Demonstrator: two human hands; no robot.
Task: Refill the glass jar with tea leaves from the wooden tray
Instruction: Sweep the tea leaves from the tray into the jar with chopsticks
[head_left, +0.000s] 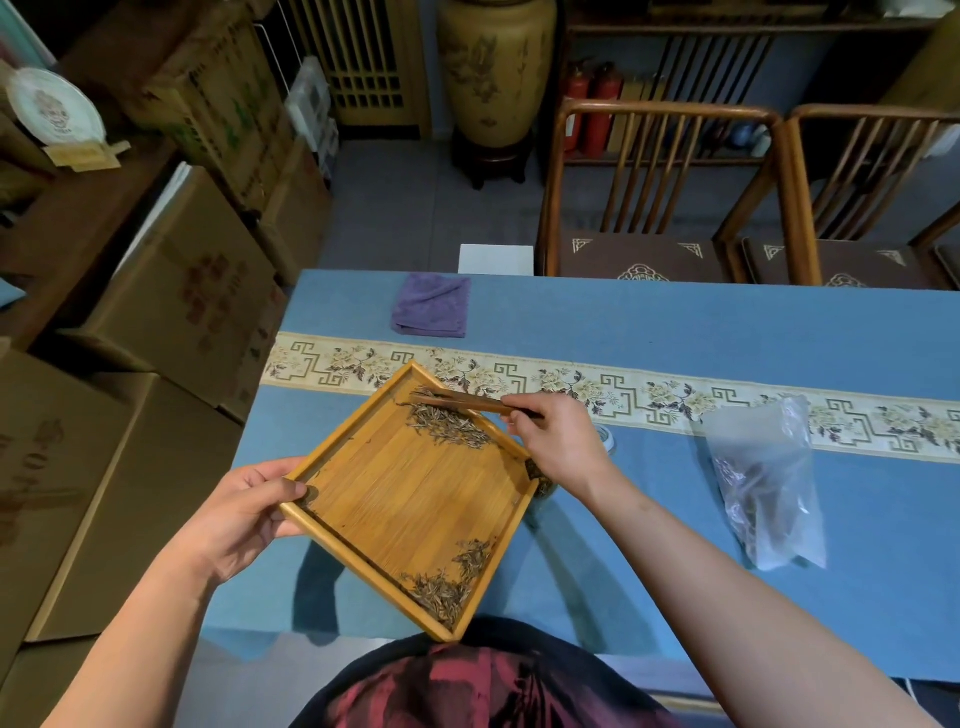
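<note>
The wooden tray (410, 493) is lifted and tilted over the blue table. My left hand (249, 512) grips its left corner, thumb on the inner face. One patch of tea leaves (449, 425) lies near the tray's far corner; another pile of tea leaves (447, 587) sits at the near corner. My right hand (558, 441) pinches a thin wooden scoop (457, 401) that lies across the far leaves. The glass jar (605, 439) stands under the tray's right corner, mostly hidden behind my right hand; only a bit of its rim shows.
A clear plastic bag (769, 483) with dark tea lies on the table to the right. A folded purple cloth (431, 305) sits at the table's far edge. Wooden chairs (665, 197) stand beyond the table, and cardboard boxes (171, 312) are stacked to the left.
</note>
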